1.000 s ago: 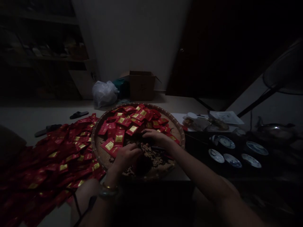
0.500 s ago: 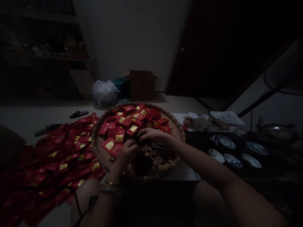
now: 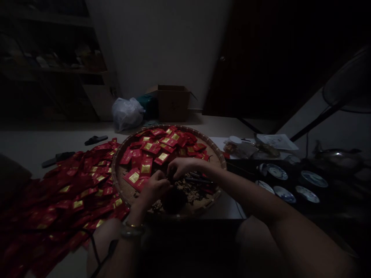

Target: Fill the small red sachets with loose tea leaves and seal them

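Observation:
My left hand (image 3: 156,187) and my right hand (image 3: 182,166) meet over a round woven bamboo tray (image 3: 213,149). The fingertips of both are pinched close together; anything between them is too dark and small to make out. Small red packets with gold labels (image 3: 146,166) are heaped across the tray's far and left parts. Loose dark dried bits, like leaves or twigs (image 3: 191,196), lie on its near right part. A dark rounded shape (image 3: 174,200) sits just below my fingers. Right of my right hand lies a slim metal tool (image 3: 199,180), its kind unclear.
A large pile of red packets (image 3: 66,189) covers the floor at left, near dark slippers (image 3: 95,139). At right, a dark tea table carries patterned bowls (image 3: 277,172), a metal kettle (image 3: 337,156) and clear bags (image 3: 247,148). A cardboard box (image 3: 174,104) and plastic bag (image 3: 127,112) stand behind.
My right hand has shifted slightly left and down, its fingers drawn in closer to my left hand. My left hand has moved a little to the right. The view has tilted slightly.

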`<state>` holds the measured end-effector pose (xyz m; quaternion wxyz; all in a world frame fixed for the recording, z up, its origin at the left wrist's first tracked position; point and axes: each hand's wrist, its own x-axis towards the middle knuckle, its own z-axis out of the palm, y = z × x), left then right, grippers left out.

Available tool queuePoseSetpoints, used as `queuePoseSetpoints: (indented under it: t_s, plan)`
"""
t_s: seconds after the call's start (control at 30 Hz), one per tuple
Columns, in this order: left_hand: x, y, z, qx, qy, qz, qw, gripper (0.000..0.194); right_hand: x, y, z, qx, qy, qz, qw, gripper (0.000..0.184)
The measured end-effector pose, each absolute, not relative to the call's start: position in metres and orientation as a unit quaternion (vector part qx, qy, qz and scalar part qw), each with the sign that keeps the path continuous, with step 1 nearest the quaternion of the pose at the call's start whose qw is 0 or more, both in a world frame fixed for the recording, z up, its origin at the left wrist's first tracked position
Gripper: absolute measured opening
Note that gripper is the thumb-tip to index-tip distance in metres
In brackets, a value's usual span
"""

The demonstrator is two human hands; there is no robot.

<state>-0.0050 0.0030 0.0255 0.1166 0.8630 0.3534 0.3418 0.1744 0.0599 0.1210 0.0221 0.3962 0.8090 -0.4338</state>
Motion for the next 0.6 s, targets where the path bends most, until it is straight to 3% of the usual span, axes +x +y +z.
queuePoseSetpoints:
  t_s: [0.2,0.4,0.6]
  plan:
    - [-0.009,0.001,0.034,0.853,0.372,0.349,0.111,0.013,0.168,0.049,0.117,0.429,0.847,-0.312,-0.016,0.04]
    - [-0.017,0.0,0.038,0.853,0.368,0.352,0.113,0.023,0.166,0.043,0.119,0.352,0.885,-0.305,0.015,0.023]
    - [-0.022,0.002,0.04,0.842,0.397,0.343,0.129,0.022,0.158,0.041,0.118,0.33,0.904,-0.271,0.029,0.02]
